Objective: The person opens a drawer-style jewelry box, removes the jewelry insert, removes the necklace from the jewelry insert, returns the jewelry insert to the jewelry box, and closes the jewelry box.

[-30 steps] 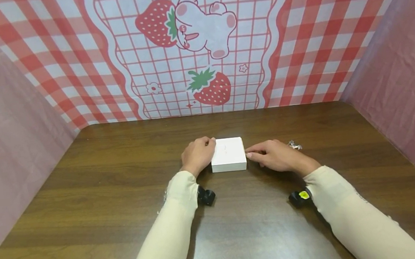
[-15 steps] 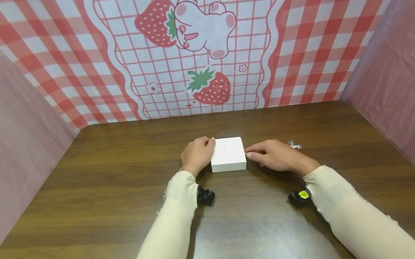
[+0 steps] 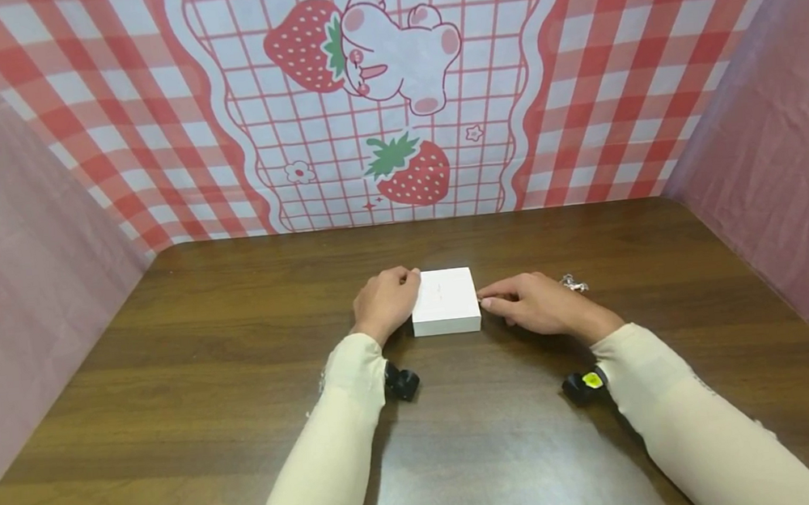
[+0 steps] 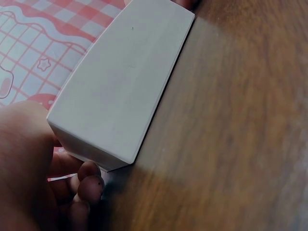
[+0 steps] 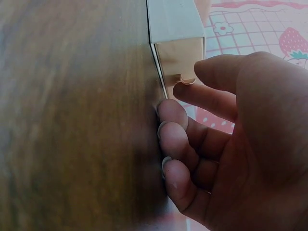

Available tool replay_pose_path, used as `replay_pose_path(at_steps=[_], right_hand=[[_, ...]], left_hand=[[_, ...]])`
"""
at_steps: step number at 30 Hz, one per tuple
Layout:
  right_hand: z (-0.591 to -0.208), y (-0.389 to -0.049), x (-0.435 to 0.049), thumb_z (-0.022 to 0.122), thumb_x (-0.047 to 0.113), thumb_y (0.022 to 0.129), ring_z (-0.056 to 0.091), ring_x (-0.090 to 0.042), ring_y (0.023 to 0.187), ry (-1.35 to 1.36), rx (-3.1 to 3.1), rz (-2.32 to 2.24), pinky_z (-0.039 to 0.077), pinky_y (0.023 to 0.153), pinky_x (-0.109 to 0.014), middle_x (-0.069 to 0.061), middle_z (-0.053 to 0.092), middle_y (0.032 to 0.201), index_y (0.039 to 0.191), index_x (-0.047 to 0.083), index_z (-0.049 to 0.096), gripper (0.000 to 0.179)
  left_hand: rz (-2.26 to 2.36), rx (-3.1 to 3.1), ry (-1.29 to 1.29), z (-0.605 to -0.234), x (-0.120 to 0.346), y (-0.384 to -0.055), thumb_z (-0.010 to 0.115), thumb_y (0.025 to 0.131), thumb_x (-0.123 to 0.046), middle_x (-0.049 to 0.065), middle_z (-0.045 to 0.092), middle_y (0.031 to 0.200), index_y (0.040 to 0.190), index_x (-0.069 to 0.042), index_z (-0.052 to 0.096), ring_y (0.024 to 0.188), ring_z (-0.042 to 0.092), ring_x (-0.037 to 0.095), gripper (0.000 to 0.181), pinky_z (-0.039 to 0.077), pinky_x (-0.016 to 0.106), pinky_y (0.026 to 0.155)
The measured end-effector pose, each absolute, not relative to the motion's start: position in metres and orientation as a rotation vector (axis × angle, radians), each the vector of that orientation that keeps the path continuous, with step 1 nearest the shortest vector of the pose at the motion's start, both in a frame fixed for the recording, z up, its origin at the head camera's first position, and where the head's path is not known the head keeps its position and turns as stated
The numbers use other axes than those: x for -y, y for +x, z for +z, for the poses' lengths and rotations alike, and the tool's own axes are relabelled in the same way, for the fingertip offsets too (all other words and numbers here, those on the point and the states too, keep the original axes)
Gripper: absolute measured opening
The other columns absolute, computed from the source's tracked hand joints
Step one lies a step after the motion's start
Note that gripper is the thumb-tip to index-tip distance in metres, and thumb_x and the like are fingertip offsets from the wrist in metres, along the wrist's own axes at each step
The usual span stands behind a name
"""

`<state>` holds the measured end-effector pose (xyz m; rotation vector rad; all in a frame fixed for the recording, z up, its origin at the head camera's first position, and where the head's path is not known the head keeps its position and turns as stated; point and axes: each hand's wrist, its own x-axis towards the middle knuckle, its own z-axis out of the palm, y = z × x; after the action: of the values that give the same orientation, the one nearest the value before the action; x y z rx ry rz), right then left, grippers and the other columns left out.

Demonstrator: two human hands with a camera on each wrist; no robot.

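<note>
A white box (image 3: 444, 297) lies flat on the wooden table between the hands. My left hand (image 3: 384, 303) holds it at its left end, with curled fingers (image 4: 90, 187) against the end face in the left wrist view. Facing the right hand is a peach-coloured drawer front (image 5: 175, 55) with a small curved pull tab (image 5: 186, 80). My right hand (image 3: 537, 303) has the thumb and index finger at this tab, one on each side. Its other fingers (image 5: 173, 139) curl down close to the tabletop.
A small crumpled shiny silver item (image 3: 574, 283) lies on the table (image 3: 169, 389) just behind the right hand. A checked strawberry cloth (image 3: 547, 133) hangs along the back edge, and pink cloth (image 3: 773, 127) hangs at both sides.
</note>
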<state>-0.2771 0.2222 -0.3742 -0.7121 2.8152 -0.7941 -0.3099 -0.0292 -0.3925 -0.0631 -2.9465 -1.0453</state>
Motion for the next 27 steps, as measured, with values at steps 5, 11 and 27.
replay_pose_path(at_steps=[5, 11, 27], right_hand=[[-0.3753, -0.2775, -0.2227, 0.058, 0.031, 0.103, 0.061, -0.009, 0.079, -0.712, -2.818, -0.781, 0.05, 0.087, -0.046, 0.005, 0.07, 0.092, 0.134, 0.013, 0.066, 0.037], [-0.3762, -0.278, -0.2231, 0.058, 0.031, 0.102, 0.061, -0.012, 0.084, -0.715, -2.824, -0.777, 0.05, 0.09, -0.05, 0.003, 0.071, 0.097, 0.134, 0.013, 0.066, 0.037], [-0.3755, -0.2765, -0.2242, 0.058, 0.032, 0.102, 0.062, -0.009, 0.073, -0.691, -2.807, -0.811, 0.048, 0.082, -0.04, 0.007, 0.067, 0.078, 0.131, 0.011, 0.067, 0.037]], left_hand=[[-1.014, 2.94, -0.068, -0.3934, 0.0285, -0.3102, 0.041, 0.104, -0.048, 0.001, 0.068, 0.125, 0.124, -0.022, 0.071, 0.115, 0.062, 0.029, 0.045, 0.044, 0.051, 0.094], [-1.002, 2.927, -0.083, -0.3944, 0.0286, -0.3105, 0.042, 0.103, -0.048, 0.001, 0.069, 0.124, 0.123, -0.023, 0.072, 0.114, 0.062, 0.03, 0.044, 0.044, 0.052, 0.093], [-1.157, 2.871, 0.014, -0.3945, 0.0313, -0.309, 0.041, 0.102, -0.054, 0.004, 0.067, 0.125, 0.131, -0.017, 0.062, 0.116, 0.06, 0.028, 0.052, 0.043, 0.049, 0.097]])
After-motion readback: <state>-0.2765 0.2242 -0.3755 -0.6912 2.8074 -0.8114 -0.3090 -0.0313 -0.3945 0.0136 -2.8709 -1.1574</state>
